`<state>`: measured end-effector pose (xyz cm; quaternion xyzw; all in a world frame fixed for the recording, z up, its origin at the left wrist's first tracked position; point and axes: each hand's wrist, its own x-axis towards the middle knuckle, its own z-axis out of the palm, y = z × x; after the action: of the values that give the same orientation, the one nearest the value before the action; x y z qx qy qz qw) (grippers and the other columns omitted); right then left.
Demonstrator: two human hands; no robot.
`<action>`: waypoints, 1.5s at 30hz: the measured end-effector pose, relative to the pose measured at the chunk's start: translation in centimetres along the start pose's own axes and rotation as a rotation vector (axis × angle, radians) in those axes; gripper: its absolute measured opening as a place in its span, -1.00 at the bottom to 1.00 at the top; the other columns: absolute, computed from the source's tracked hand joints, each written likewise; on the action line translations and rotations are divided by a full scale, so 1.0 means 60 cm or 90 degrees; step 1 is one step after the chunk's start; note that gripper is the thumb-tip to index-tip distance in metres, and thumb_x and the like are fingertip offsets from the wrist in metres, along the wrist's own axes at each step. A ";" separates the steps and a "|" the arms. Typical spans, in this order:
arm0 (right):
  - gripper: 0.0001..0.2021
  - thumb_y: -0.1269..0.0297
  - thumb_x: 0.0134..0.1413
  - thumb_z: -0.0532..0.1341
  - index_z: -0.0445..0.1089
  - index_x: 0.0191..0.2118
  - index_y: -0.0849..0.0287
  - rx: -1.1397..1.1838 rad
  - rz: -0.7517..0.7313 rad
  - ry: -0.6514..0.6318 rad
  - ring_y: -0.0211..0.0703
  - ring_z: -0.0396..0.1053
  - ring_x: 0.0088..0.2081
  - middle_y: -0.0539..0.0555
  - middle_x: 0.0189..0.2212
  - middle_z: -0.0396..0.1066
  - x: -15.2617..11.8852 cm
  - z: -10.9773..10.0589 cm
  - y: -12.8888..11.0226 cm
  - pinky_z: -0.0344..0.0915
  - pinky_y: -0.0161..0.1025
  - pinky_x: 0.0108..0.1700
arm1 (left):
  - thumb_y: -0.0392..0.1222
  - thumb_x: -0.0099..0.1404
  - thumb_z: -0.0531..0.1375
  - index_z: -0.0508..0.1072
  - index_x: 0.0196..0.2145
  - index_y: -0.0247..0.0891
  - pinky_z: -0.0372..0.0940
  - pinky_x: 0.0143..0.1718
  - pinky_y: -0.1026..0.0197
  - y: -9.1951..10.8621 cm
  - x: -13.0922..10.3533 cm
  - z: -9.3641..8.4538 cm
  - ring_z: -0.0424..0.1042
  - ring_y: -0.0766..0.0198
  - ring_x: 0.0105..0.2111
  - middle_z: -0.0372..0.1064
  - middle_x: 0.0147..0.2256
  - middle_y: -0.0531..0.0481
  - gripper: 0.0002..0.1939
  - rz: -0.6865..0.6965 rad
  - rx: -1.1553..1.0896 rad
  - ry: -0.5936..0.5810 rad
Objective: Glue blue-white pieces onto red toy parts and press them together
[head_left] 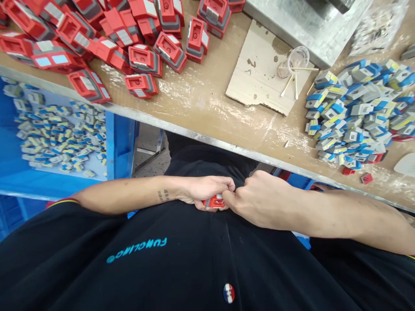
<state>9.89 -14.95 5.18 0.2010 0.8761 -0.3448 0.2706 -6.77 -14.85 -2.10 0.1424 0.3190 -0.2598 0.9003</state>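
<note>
Worktable [201, 103] ahead, left fingers [228, 183] curl round red piece [215, 201].

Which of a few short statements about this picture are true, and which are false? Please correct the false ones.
1. The left hand holds a red-and-grey part. True.
2. The right hand rests flat on the table. False: it is curled, close to the left hand, in front of the body.
3. The clear cup is on a piece of cardboard. True.
4. The blue bin holds large red pieces. False: it holds many small grey, blue and yellow pieces.
5. Cotton swabs lie near the cup. True.
</note>
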 end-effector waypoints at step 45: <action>-0.70 0.02 0.36 0.19 0.30 -0.35 0.09 0.596 0.310 1.016 -0.32 0.19 -0.62 -0.13 -0.63 0.30 0.014 0.174 0.016 0.12 -0.32 -0.50 | 0.01 0.26 0.33 0.58 -0.25 -0.23 0.36 -0.20 0.23 0.072 -0.002 0.015 0.43 0.27 -0.33 0.49 -0.32 -0.02 -0.75 0.751 0.479 0.469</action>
<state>13.27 -21.57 -2.24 0.6413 0.5097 -0.3555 -0.4501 -3.99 -11.64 -0.96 0.6597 0.3589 0.2340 0.6174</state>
